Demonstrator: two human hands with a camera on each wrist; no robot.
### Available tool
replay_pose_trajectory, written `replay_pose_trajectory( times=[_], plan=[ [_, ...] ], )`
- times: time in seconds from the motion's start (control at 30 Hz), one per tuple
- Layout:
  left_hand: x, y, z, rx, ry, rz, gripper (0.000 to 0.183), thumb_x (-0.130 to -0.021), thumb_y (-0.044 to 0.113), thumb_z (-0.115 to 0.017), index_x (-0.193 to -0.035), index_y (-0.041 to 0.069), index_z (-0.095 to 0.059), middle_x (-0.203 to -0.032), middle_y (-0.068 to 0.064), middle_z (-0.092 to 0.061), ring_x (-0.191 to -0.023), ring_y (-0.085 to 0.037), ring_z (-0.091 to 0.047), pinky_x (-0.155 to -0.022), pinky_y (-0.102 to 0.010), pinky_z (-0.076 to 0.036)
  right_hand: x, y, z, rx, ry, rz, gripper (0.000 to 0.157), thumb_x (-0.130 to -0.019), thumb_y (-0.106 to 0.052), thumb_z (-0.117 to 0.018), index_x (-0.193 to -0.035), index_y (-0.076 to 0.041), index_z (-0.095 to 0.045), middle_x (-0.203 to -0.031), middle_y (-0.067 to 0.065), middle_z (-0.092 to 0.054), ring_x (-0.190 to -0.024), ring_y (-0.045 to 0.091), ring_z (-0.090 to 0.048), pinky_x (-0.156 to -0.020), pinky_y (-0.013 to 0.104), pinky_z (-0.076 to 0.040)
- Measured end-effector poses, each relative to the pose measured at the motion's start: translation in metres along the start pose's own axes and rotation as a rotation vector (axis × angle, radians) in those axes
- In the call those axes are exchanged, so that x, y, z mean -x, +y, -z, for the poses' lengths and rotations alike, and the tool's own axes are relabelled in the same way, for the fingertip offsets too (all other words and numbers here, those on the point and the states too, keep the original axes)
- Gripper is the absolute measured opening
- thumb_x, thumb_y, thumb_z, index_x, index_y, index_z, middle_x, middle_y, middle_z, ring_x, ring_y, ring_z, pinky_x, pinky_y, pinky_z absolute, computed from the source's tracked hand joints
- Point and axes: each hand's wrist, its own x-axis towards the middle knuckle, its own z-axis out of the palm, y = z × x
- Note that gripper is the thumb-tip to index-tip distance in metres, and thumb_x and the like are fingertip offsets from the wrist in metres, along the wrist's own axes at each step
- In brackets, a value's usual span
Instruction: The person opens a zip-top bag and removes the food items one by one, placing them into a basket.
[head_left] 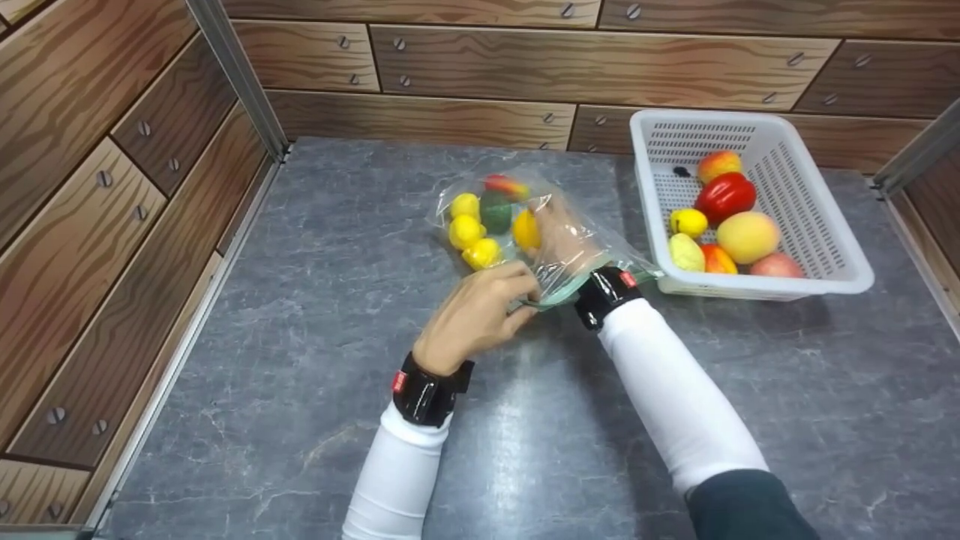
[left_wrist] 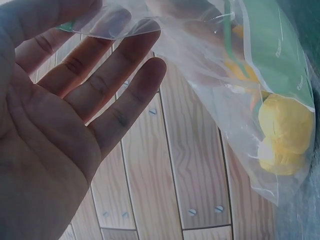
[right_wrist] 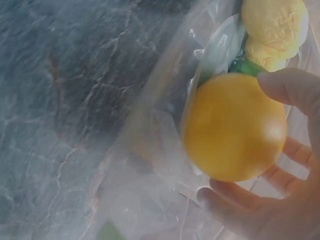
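Observation:
A clear zip bag point(head_left: 559, 274) with a green strip at its mouth lies on the table. My left hand point(head_left: 480, 307) pinches the edge of its mouth between thumb and fingertips; the other fingers point(left_wrist: 142, 85) are spread in the left wrist view. My right hand point(head_left: 562, 232) reaches inside the bag up to the wrist. It grips an orange point(right_wrist: 235, 127), thumb on one side and fingers on the other. Deeper in the bag are several yellow lemon-like fruits point(head_left: 466, 231), a dark green one point(head_left: 496, 212) and a red and yellow one point(head_left: 507, 186), blurred by the plastic.
A white perforated basket point(head_left: 832, 255) stands at the right, close to the bag's mouth. It holds a red bell pepper point(head_left: 726, 196), a yellow mango-like fruit point(head_left: 748, 237) and several other fruits. Wood-patterned walls point(head_left: 480, 64) border the grey table point(head_left: 300, 315) at the back and sides.

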Motion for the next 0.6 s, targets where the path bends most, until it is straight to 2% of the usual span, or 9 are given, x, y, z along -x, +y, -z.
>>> replay_pose_trajectory(
  times=[0.03,0.13,0.2,0.33,0.47,0.6],
  plan=[
    [0.0,0.0,0.0,-0.001,-0.002,0.002,0.012,-0.087,0.007,-0.08,-0.097,0.009,-0.073,-0.097,-0.002,-0.066,-0.087,-0.017,-0.066,-0.08,-0.024,-0.056,-0.001,0.003,-0.001,0.046,-0.006,-0.011,0.098,-0.08,0.008,-0.069,-0.159,-0.038,-0.034,-0.162,0.015,-0.026,-0.13,0.037,-0.049,-0.094,0.046,-0.057],
    [0.001,0.0,0.001,-0.003,-0.007,0.01,0.013,-0.087,0.006,-0.079,-0.098,0.009,-0.073,-0.097,-0.002,-0.066,-0.087,-0.017,-0.066,-0.079,-0.024,-0.056,-0.002,0.01,-0.003,0.066,-0.04,-0.075,0.076,-0.084,-0.002,-0.074,-0.153,-0.009,-0.041,-0.155,0.024,-0.032,-0.123,0.04,-0.055,-0.097,0.047,-0.056],
    [0.001,-0.001,0.001,-0.008,-0.009,0.012,0.012,-0.088,0.006,-0.079,-0.098,0.009,-0.073,-0.098,-0.002,-0.066,-0.087,-0.017,-0.066,-0.079,-0.023,-0.056,-0.001,0.015,-0.004,0.058,-0.064,-0.113,0.069,-0.086,-0.007,-0.077,-0.147,0.0,-0.044,-0.148,0.027,-0.037,-0.117,0.042,-0.059,-0.096,0.047,-0.057],
    [0.002,-0.002,0.001,-0.02,-0.013,0.02,0.013,-0.088,0.007,-0.079,-0.099,0.01,-0.073,-0.099,-0.001,-0.066,-0.088,-0.016,-0.065,-0.078,-0.023,-0.056,0.0,0.021,-0.006,0.089,-0.105,-0.132,0.074,-0.086,-0.01,-0.078,-0.149,-0.002,-0.041,-0.145,0.026,-0.04,-0.114,0.042,-0.061,-0.096,0.046,-0.058],
    [0.002,-0.003,0.001,-0.018,-0.013,0.029,0.013,-0.088,0.007,-0.079,-0.1,0.01,-0.073,-0.103,-0.001,-0.068,-0.09,-0.017,-0.067,-0.079,-0.024,-0.056,0.004,0.022,-0.007,0.117,-0.11,-0.127,0.077,-0.083,-0.01,-0.078,-0.15,-0.003,-0.04,-0.144,0.024,-0.042,-0.111,0.041,-0.062,-0.094,0.048,-0.058],
    [0.002,-0.004,0.002,-0.027,-0.005,0.025,0.013,-0.088,0.007,-0.079,-0.099,0.01,-0.073,-0.099,-0.001,-0.065,-0.088,-0.016,-0.063,-0.079,-0.025,-0.055,0.011,0.019,-0.006,0.128,-0.109,-0.104,0.079,-0.082,-0.012,-0.078,-0.149,-0.003,-0.038,-0.139,0.025,-0.046,-0.109,0.042,-0.061,-0.093,0.051,-0.057]
  ],
)
